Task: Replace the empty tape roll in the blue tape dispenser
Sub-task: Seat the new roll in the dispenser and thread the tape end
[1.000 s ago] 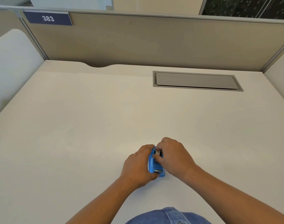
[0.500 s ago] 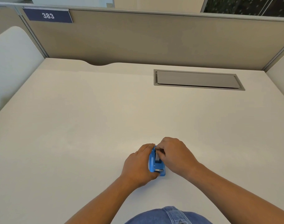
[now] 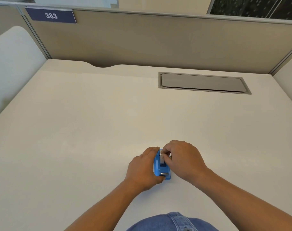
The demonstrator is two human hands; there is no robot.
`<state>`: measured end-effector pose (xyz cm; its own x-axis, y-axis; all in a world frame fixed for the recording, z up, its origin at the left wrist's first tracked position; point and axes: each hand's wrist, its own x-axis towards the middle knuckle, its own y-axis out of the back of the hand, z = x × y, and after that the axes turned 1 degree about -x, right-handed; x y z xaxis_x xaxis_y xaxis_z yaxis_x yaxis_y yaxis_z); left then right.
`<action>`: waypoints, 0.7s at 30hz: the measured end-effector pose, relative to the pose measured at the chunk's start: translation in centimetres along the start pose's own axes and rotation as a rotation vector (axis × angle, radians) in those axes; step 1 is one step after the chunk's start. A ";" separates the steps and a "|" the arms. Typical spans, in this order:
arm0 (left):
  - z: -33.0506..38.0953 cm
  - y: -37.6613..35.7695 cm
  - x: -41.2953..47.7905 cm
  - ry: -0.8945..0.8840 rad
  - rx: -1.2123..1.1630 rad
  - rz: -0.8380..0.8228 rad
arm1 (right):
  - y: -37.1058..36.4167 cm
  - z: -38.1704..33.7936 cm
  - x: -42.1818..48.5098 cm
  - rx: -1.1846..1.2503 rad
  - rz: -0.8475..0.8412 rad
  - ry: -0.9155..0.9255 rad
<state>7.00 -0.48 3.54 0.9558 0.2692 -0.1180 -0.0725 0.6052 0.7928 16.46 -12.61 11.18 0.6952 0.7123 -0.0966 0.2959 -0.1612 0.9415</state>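
A small blue tape dispenser [image 3: 161, 169] stands on the white desk [image 3: 92, 130] near the front edge, its metal cutter end toward me. My left hand [image 3: 142, 169] wraps around its left side and holds it down. My right hand [image 3: 181, 158] comes in from the right, thumb and fingertips pinched on a pale tape roll [image 3: 162, 158] sitting in the top of the dispenser. Most of the roll is hidden by my fingers.
A grey cable hatch [image 3: 203, 82] is set into the desk at the back right. Beige partition walls [image 3: 158, 40] close off the back, with a blue sign reading 383 [image 3: 51, 15]. White side panels stand left and right. My denim-clad lap [image 3: 171, 222] shows at the bottom.
My right fingers have shifted slightly on the roll at the top of the dispenser. The left hand and the dispenser stay in place.
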 end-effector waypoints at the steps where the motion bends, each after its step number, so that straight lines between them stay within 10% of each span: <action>1: 0.0 0.0 0.0 -0.001 0.002 -0.001 | 0.1 -0.1 -0.3 0.002 0.006 0.005; 21: -0.1 1.0 0.2 -0.095 0.168 -0.029 | -3.5 -0.4 -7.1 0.013 0.071 0.090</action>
<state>7.05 0.29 4.28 0.9800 0.1765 -0.0919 -0.0032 0.4758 0.8796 10.17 -16.81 8.73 0.6537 0.7568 0.0003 0.2569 -0.2223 0.9405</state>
